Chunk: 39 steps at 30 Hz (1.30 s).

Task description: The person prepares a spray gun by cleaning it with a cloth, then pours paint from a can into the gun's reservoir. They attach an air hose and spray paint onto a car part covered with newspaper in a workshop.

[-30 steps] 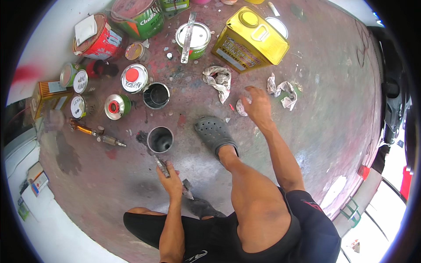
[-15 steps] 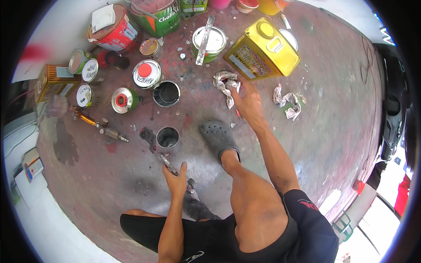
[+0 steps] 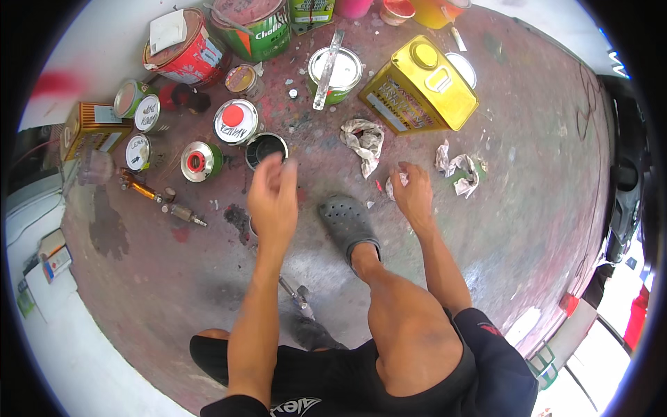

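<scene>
Gripping a small crumpled white paper wad (image 3: pixel 393 186), right hand (image 3: pixel 413 191) is closing on it beside grey clog (image 3: pixel 349 221); left hand (image 3: pixel 272 197), blurred, is hovering w/ fingers loose over small black-inside open tin (image 3: pixel 265 148), holding nothing visible. Two more crumpled rags (image 3: pixel 364 141) are lying nearby.

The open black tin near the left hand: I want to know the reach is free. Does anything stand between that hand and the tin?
Nothing visible does. The left hand hovers blurred just above and in front of the open black tin, overlapping its near rim. The lidded cans stand off to the side, and the crumpled rag lies to the right, clear of the path.
</scene>
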{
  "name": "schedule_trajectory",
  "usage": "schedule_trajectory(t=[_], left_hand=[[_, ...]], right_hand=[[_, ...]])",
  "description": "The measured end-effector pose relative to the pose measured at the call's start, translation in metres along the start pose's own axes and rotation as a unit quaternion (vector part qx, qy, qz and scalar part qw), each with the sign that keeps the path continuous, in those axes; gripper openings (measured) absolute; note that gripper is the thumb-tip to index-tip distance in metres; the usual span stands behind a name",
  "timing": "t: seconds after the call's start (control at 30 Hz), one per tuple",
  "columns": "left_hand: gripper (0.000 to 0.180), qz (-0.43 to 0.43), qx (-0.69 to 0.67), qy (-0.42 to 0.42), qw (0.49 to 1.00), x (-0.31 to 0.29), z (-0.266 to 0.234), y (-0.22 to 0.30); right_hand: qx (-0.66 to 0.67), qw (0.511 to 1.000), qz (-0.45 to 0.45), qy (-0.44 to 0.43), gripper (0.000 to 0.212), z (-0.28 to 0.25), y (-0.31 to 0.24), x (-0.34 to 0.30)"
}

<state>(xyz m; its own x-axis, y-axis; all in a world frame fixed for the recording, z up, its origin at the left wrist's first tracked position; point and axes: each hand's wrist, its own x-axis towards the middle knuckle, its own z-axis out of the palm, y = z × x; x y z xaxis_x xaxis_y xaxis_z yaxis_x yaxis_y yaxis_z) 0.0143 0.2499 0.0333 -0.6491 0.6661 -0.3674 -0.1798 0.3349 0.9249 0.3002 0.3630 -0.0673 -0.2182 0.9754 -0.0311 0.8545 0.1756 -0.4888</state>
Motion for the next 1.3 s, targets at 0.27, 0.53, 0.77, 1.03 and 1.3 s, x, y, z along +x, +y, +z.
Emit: schedule_trajectory(t=[0.27, 0.53, 0.77, 1.03, 1.3], left_hand=[[0.036, -0.125, -0.051, -0.104, 0.985, 0.137, 0.087, 0.014], [0.023, -0.136, -0.12, -0.171, 0.968, -0.011, 0.008, -0.041], [0.024, -0.301, -0.196, -0.218, 0.907, -0.115, -0.005, -0.083], [0.02, -0.319, -0.154, -0.26, 0.898, -0.103, 0.037, -0.078], [0.022, -0.318, -0.14, -0.261, 0.901, -0.084, 0.058, -0.085]], right_hand=[[0.081, 0.996, 0.007, -0.023, 0.036, -0.007, -0.025, -0.009], [0.004, 0.998, 0.05, 0.026, 0.046, -0.011, 0.029, -0.028], [-0.122, 0.929, 0.314, 0.153, 0.089, -0.052, 0.093, 0.054], [-0.065, 0.955, 0.287, 0.03, 0.077, -0.024, 0.177, 0.054], [-0.039, 0.956, 0.128, 0.262, 0.034, -0.019, 0.139, 0.012]])
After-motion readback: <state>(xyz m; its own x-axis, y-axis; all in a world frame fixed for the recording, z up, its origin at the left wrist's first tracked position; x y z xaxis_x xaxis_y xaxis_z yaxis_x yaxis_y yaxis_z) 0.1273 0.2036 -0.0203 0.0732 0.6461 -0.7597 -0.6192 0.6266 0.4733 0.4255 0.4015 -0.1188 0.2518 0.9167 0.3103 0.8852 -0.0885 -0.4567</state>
